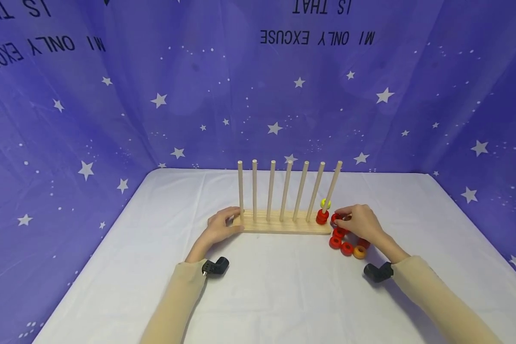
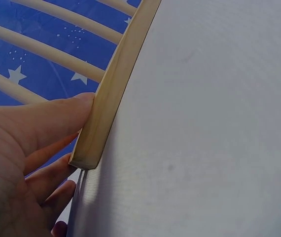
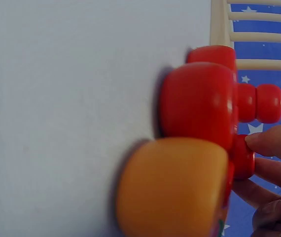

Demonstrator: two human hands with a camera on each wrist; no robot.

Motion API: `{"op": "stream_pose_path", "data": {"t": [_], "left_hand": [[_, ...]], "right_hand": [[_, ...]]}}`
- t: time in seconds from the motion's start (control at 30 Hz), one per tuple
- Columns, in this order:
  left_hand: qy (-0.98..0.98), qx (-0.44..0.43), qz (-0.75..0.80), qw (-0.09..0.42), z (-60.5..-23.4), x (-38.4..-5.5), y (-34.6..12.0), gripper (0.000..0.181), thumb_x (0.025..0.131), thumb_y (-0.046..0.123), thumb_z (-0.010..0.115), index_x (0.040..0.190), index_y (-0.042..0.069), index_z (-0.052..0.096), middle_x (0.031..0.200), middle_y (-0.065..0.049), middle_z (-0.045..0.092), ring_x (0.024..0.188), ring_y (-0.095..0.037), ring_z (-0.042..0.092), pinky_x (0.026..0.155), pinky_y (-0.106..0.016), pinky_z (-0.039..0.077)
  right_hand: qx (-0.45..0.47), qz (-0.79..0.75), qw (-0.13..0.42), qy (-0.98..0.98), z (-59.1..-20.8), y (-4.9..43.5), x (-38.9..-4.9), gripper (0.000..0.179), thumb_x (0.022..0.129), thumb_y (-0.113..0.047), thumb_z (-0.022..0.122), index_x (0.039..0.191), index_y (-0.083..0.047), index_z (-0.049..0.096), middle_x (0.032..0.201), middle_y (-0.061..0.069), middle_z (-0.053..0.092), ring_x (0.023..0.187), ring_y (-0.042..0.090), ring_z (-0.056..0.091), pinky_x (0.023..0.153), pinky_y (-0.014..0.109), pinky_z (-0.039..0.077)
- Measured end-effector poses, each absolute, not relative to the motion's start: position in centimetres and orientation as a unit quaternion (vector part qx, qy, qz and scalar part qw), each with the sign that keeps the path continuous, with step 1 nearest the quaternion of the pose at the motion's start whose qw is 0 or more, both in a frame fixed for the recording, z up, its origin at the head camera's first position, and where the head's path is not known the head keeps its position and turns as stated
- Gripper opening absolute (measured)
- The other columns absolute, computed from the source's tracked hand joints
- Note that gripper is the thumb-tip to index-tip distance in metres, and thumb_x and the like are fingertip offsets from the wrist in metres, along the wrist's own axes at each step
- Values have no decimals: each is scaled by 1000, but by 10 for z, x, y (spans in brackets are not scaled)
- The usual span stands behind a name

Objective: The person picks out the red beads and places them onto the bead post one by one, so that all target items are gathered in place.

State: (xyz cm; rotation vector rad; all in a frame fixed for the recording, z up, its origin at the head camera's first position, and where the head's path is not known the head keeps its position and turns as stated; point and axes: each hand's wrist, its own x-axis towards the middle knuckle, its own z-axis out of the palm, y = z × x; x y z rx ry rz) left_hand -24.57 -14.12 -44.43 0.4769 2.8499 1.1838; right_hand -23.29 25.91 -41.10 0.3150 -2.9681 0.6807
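While the surface (image 1: 284, 296) carries the rack (image 1: 284, 227) towards its far edge, the left hand (image 1: 220, 225) grips the rack's left end. Just beyond the right end, among loose beads (image 1: 346, 249) nearer the surface's right edge, the right hand (image 1: 362, 222) pinches a red bead (image 3: 243, 160) (hard and light, I'd judge, perhaps slippery with gloss), best taken across its round sides.

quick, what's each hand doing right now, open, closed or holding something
Left hand: closed, holding the end of the base.
Right hand: closed, pinching a red bead.
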Motion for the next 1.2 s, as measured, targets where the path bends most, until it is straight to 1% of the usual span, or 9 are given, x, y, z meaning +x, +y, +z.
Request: {"op": "stream_pose_path", "data": {"t": [0.13, 0.2, 0.27, 0.47, 0.73, 0.9, 0.97, 1.13, 1.2], "left_hand": [[909, 144, 392, 11, -443, -245, -143, 51, 80, 23, 70, 127, 7, 58, 140, -14, 50, 132, -37, 44, 103, -59, 22], [909, 144, 391, 11, -443, -246, -143, 51, 80, 23, 70, 127, 8, 57, 140, -13, 50, 132, -37, 44, 104, -58, 22], [910, 146, 389, 11, -443, -246, -144, 51, 80, 24, 70, 127, 8, 57, 141, -13, 50, 131, -37, 45, 103, -58, 23], [911, 145, 386, 10, -442, -247, -144, 51, 80, 23, 70, 127, 8, 57, 141, -13, 50, 131, -37, 45, 102, -58, 24], [912, 146, 382, 11, -441, -247, -143, 52, 80, 23, 69, 128, 7, 57, 141, -14, 50, 133, -37, 42, 104, -58, 24], [913, 150, 379, 8, -440, -247, -141, 51, 79, 24, 70, 127, 8, 58, 140, -14, 51, 133, -36, 43, 103, -58, 26], [913, 152, 379, 5, -441, -247, -140, 51, 79, 23, 70, 126, 8, 58, 140, -13, 51, 132, -36, 44, 102, -58, 27], [913, 154, 378, 3, -441, -247, -140, 50, 79, 23, 70, 126, 8, 59, 139, -13, 52, 131, -36, 46, 101, -57, 28], [913, 154, 379, 5, -442, -248, -139, 50, 79, 23, 70, 126, 8, 59, 139, -13, 52, 130, -36, 46, 100, -57, 28]], "right_hand": [[116, 227, 73, -964, -406, 260, -234, 30, 78, -19, 71, 104, -3, 71, 88, 17, 73, 51, 10, 42, 42, 20, 28], [119, 228, 89, -962, -403, 260, -234, 30, 78, -19, 71, 103, -3, 72, 87, 17, 73, 45, 9, 33, 41, 20, 22], [124, 227, 100, -961, -400, 260, -234, 30, 78, -19, 71, 103, -3, 72, 88, 17, 73, 44, 8, 31, 40, 20, 22], [127, 223, 109, -960, -391, 262, -236, 33, 78, -19, 71, 106, -2, 70, 91, 18, 73, 47, 12, 34, 41, 21, 25], [129, 220, 143, -956, -376, 261, -234, 31, 79, -18, 71, 105, -1, 71, 86, 18, 72, 44, 12, 31, 40, 21, 22], [127, 213, 163, -955, -371, 261, -233, 32, 78, -20, 72, 105, -1, 71, 67, 12, 65, 49, 13, 34, 42, 22, 23], [131, 211, 177, -952, -369, 261, -232, 32, 77, -20, 73, 103, -2, 71, 64, 10, 63, 50, 13, 34, 43, 22, 23], [151, 208, 233, -938, -362, 261, -231, 28, 75, -16, 75, 99, -2, 73, 73, 13, 69, 50, 11, 32, 45, 22, 23], [156, 212, 251, -932, -359, 261, -231, 26, 75, -15, 75, 97, -3, 73, 73, 12, 68, 49, 8, 30, 46, 22, 23]]}}
